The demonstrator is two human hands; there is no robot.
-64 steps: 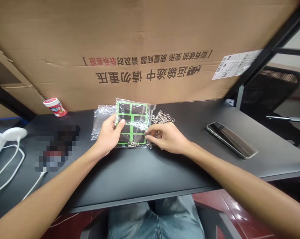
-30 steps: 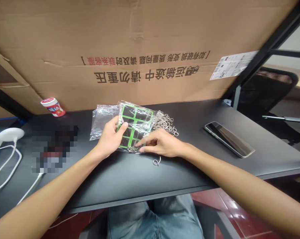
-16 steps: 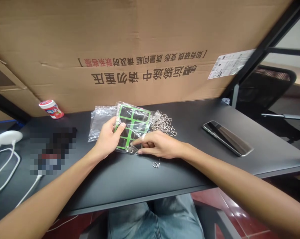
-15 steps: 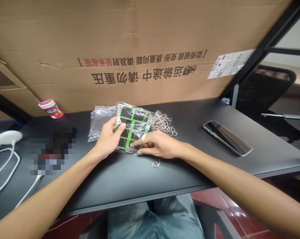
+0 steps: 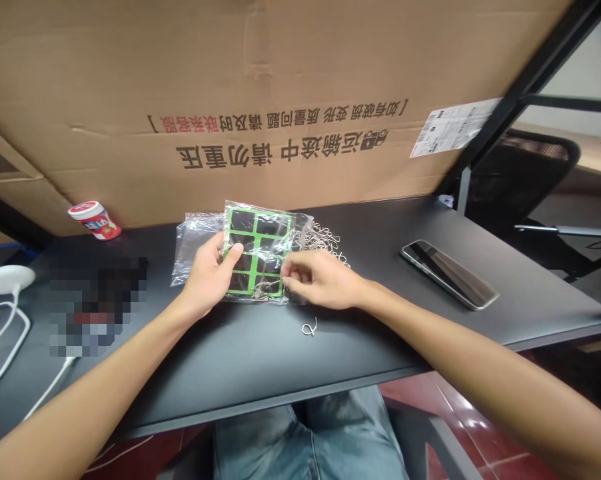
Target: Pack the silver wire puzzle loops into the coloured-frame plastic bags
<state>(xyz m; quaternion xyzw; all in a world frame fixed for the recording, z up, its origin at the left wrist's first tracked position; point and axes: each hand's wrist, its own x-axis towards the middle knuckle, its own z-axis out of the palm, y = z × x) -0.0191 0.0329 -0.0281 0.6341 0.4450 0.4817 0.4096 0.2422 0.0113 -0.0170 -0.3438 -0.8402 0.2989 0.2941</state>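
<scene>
Busy, by the look of it, with handling small metal pieces at the right edge of a clear plastic bag [image 5: 258,248], with a green-framed sheet of black rectangles [image 5: 253,263] inside and a few wire hooks [image 5: 266,289] showing near the bottom end. Cannot tell for sure whether behind the film or on top of it. Seems to call next for holding the bag steady from the left while guiding the right fingertips gently along that edge, without snagging the thin film or shaking the hooks loose.

Clasps the bag's left side in the left hand [image 5: 211,270], pressing the thumb onto the front and curling the fingers out of sight behind. Comes in from the right with the right hand [image 5: 323,277], bending the fingers inward and bringing thumb and index close together at the bag's lower right. Cannot tell whether pinching film, a hook or nothing. Stretches both forearms forward, converging on the bag, held between the two hands.

Just beyond the right grip, a pile of wire hooks [image 5: 323,239], partly hidden; nearer than that grip, a single looped hook [image 5: 309,327] lying alone on the black tabletop [image 5: 230,360]. Beside the left grip, a second plastic bag [image 5: 194,245], partly behind the held one.
</scene>
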